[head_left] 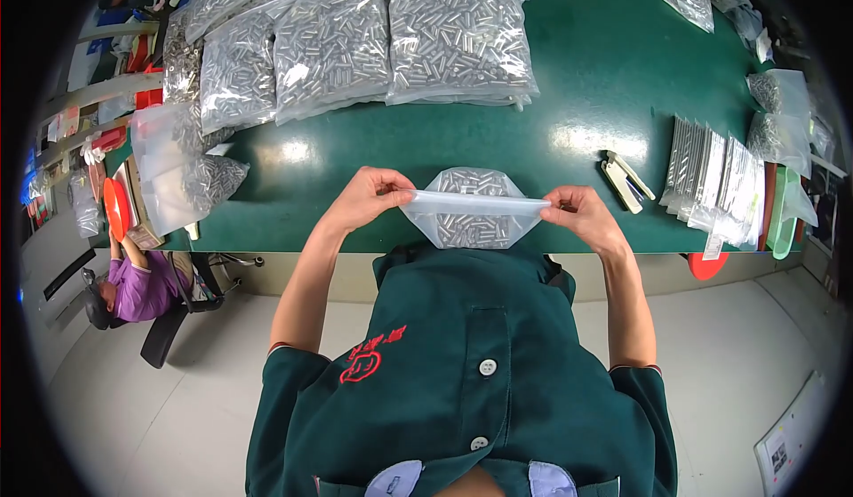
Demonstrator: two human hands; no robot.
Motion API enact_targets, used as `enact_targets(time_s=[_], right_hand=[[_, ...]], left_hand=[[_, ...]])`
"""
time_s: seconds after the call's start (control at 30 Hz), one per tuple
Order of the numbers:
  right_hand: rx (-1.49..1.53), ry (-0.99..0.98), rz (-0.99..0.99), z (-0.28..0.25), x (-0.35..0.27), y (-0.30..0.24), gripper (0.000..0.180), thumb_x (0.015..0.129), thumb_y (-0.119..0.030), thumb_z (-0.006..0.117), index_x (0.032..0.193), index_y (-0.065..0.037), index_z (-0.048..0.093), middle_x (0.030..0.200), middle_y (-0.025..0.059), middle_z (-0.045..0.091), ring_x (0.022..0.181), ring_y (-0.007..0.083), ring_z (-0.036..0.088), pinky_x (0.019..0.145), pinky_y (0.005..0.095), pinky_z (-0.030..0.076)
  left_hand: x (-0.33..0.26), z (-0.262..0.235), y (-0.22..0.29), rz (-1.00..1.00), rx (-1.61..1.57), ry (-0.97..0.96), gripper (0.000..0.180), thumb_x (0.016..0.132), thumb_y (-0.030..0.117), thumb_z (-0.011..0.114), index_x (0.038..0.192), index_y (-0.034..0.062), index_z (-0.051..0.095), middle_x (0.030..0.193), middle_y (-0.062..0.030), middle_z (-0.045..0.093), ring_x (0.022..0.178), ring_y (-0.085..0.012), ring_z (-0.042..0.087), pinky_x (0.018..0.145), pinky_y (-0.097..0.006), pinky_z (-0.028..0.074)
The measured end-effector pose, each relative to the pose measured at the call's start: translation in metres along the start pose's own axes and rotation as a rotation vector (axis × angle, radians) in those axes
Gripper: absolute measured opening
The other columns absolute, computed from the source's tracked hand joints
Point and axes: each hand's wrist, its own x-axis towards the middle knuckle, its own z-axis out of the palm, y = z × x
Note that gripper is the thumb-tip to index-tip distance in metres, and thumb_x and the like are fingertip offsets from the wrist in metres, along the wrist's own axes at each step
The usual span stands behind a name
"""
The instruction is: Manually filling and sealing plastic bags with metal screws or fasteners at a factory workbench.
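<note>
A clear plastic bag [471, 211] filled with small metal pins lies at the near edge of the green table [586, 79]. My left hand [369, 197] pinches the bag's top strip at its left corner. My right hand [579, 214] pinches the same strip at its right corner. The strip is stretched flat and taut between both hands. The lower part of the bag sits just above my dark green shirt.
Several large filled bags of metal pins [391, 39] are piled at the far left of the table. A stapler [625, 177] and a row of flat packets [715, 186] lie to the right. Another person [133, 288] sits at lower left by a chair.
</note>
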Motion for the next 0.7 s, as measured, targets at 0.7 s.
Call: enact_targets(time_s=[0.7], right_hand=[[0.363, 0.142, -0.144, 0.021, 0.007, 0.026, 0.008, 0.086, -0.010, 0.060, 0.084, -0.002, 0.060, 0.075, -0.0017, 0.057, 0.071, 0.0069, 0.051, 0.070, 0.0215, 0.041]], left_hand=[[0.004, 0.007, -0.007, -0.020, -0.053, 0.036, 0.008, 0.084, 0.006, 0.060, 0.090, 0.0010, 0.062, 0.081, 0.0013, 0.060, 0.074, -0.0052, 0.053, 0.070, -0.021, 0.042]])
